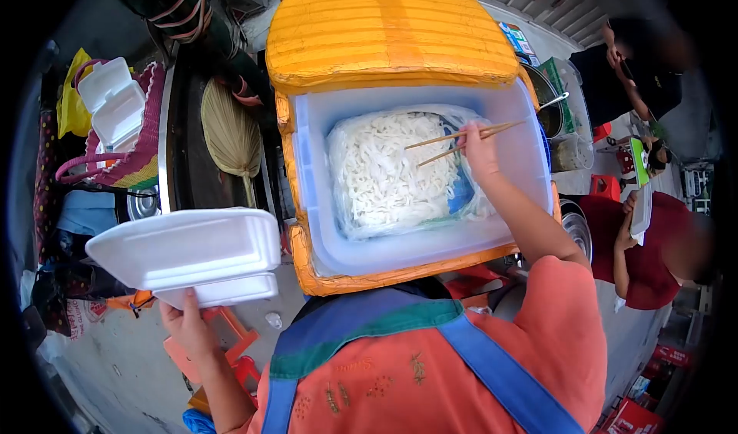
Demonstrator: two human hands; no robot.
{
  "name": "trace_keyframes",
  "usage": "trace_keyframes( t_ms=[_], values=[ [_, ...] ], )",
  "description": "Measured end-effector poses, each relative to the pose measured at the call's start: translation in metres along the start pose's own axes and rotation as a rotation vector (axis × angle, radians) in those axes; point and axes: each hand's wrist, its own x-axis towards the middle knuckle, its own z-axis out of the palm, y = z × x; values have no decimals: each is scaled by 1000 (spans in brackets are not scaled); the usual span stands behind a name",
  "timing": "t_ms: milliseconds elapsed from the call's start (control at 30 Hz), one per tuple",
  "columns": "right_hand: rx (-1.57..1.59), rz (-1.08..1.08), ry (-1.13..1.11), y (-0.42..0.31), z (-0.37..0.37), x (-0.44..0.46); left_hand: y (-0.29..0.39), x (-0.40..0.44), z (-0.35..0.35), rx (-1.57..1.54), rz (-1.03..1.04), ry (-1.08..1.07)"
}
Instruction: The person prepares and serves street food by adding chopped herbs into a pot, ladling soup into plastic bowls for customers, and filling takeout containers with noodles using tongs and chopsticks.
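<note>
My right hand (480, 151) is closed around a pair of wooden chopsticks (438, 139), their tips over a mass of flat white rice noodles (392, 174). The noodles lie in a clear plastic bag inside a translucent plastic tub (323, 238). Off to the left, my left hand (189, 328) grips the lower edge of a white foam takeaway box (188, 253), its lid up and its inside turned mostly away from view. No noodles show between the chopsticks.
A padded orange lid (392, 34) leans behind the tub. To the left are a palm-leaf fan (231, 130) and a woven basket (138, 174) with foam boxes. At right, a metal pot (544, 99) stands near two people, one holding a foam box (640, 212).
</note>
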Motion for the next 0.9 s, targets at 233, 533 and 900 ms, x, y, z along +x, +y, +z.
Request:
trace_keyframes(
  t_ms=[233, 533, 900],
  values=[
    [88, 303, -125, 59, 4, 47, -49, -84, 38, -217, -383, -256],
    [139, 439, -476, 83, 39, 76, -45, -150, 21, -296, -418, -193],
    [544, 662, -476, 84, 62, 40, -47, -159, 26, -481, -447, 33]
  ],
)
